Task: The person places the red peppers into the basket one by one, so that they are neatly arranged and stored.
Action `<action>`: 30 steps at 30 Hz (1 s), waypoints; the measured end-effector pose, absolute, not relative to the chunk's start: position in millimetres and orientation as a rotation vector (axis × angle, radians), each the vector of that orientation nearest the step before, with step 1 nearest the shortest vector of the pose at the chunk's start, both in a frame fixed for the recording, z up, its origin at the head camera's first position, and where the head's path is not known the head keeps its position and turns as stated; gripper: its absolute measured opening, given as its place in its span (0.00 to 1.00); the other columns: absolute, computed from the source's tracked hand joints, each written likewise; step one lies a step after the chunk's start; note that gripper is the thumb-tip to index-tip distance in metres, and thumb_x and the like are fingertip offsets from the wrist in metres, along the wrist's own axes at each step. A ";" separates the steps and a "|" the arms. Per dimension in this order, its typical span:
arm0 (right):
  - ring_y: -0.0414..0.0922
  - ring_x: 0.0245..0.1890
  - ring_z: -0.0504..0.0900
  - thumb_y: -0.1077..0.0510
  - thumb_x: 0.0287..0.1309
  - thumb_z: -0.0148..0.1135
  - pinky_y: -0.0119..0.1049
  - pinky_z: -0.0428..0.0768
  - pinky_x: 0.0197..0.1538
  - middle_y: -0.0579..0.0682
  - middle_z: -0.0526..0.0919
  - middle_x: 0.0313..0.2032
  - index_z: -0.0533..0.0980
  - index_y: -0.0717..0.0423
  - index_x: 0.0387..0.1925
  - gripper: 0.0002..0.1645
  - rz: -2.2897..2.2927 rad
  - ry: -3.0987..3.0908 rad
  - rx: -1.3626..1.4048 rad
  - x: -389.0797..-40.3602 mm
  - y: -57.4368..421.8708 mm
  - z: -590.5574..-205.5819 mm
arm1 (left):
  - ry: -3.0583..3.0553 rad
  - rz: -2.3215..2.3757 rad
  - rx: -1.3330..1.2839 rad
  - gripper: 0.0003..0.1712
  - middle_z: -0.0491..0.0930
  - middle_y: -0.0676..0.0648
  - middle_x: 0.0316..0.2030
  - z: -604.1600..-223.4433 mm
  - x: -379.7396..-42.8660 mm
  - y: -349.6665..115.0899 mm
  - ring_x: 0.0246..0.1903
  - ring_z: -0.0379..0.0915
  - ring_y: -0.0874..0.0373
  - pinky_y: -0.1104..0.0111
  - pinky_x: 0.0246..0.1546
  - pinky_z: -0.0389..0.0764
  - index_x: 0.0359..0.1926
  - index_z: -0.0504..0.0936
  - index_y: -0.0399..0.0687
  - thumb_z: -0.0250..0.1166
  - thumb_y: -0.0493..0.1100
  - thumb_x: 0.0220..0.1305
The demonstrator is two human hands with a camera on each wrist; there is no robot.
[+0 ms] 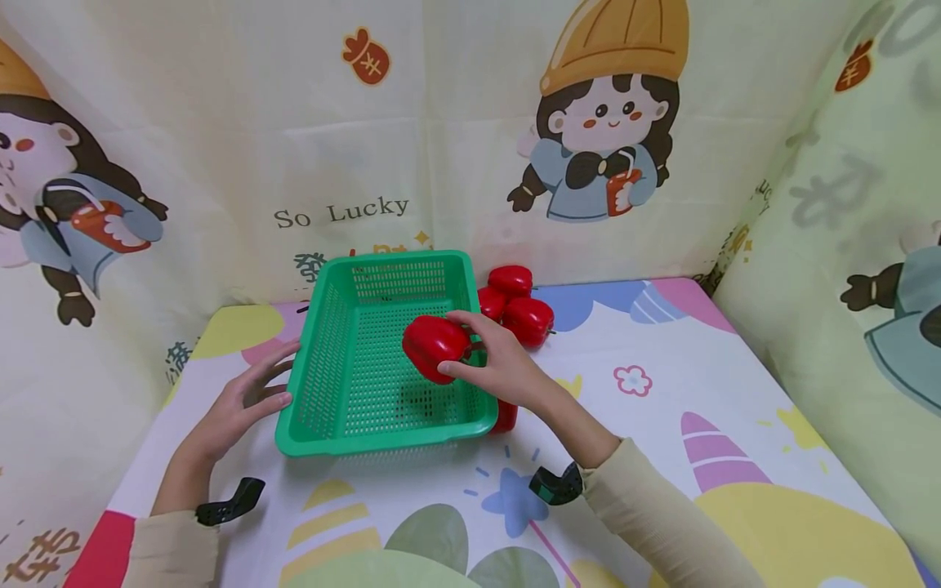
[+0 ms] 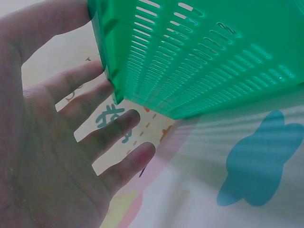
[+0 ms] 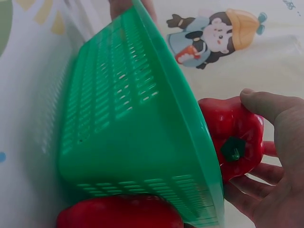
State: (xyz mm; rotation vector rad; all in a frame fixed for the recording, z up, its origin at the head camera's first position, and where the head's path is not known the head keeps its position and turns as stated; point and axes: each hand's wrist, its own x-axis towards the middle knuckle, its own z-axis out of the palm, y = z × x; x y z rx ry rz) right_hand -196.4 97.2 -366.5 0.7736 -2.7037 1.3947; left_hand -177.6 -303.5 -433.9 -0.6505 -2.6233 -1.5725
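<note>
- Above the green basket [image 1: 390, 443], my right hand [image 1: 507, 363] pinches a pepper [image 1: 434, 347] between thumb and fingers.
- My left hand [image 1: 238, 404], fingers spread, touches its left rim.
- Four more peppers [image 1: 528, 321] show beside its right side.
- Colourful cloth [image 1: 625, 433] below; cartoon-printed sheets [image 1: 463, 122] around.

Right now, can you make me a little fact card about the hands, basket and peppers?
Right hand: holds a red pepper over the basket
Left hand: touches the basket's left rim
Basket: green, holey, no pepper seen resting inside
Three more peppers: grouped beyond its right side
Another pepper: partly hidden by its near-right corner
</note>
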 end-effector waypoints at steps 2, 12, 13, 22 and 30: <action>0.46 0.59 0.74 0.48 0.49 0.72 0.48 0.85 0.48 0.46 0.72 0.63 0.64 0.43 0.67 0.44 1.389 -2.710 0.778 -196.6 96.7 -366.3 | -2.625 -1.574 -0.644 0.40 0.54 0.48 0.75 -433.8 -177.6 -303.5 0.66 0.56 0.76 0.85 0.55 0.70 0.75 0.55 0.51 0.57 0.33 0.64; 0.45 0.59 0.73 0.48 0.50 0.72 0.46 0.85 0.48 0.45 0.72 0.63 0.64 0.42 0.67 0.44 1.361 -2.724 0.812 -197.8 96.2 -366.8 | -2.629 -1.568 -0.634 0.40 0.54 0.48 0.75 -433.3 -177.7 -302.4 0.66 0.56 0.76 0.84 0.55 0.70 0.75 0.54 0.51 0.57 0.34 0.64; 0.45 0.59 0.73 0.48 0.50 0.72 0.46 0.85 0.48 0.44 0.72 0.63 0.64 0.42 0.67 0.44 1.365 -2.726 0.816 -198.0 96.2 -366.9 | -2.631 -1.565 -0.633 0.40 0.54 0.48 0.75 -433.2 -177.7 -302.3 0.67 0.56 0.75 0.84 0.55 0.70 0.75 0.54 0.51 0.57 0.34 0.64; 0.44 0.61 0.71 0.46 0.51 0.71 0.49 0.84 0.50 0.43 0.71 0.63 0.63 0.41 0.68 0.44 1.330 -2.780 0.854 -198.8 93.5 -366.5 | -2.645 -1.570 -0.619 0.40 0.54 0.52 0.75 -433.2 -177.7 -302.7 0.67 0.57 0.72 0.85 0.55 0.69 0.75 0.54 0.54 0.57 0.34 0.65; 0.45 0.61 0.70 0.45 0.51 0.71 0.48 0.84 0.50 0.45 0.71 0.63 0.63 0.43 0.68 0.44 1.258 -2.830 0.907 -198.5 92.6 -361.8 | -2.657 -1.575 -0.600 0.39 0.55 0.53 0.74 -433.5 -177.5 -302.5 0.66 0.56 0.76 0.86 0.54 0.69 0.75 0.54 0.55 0.56 0.35 0.65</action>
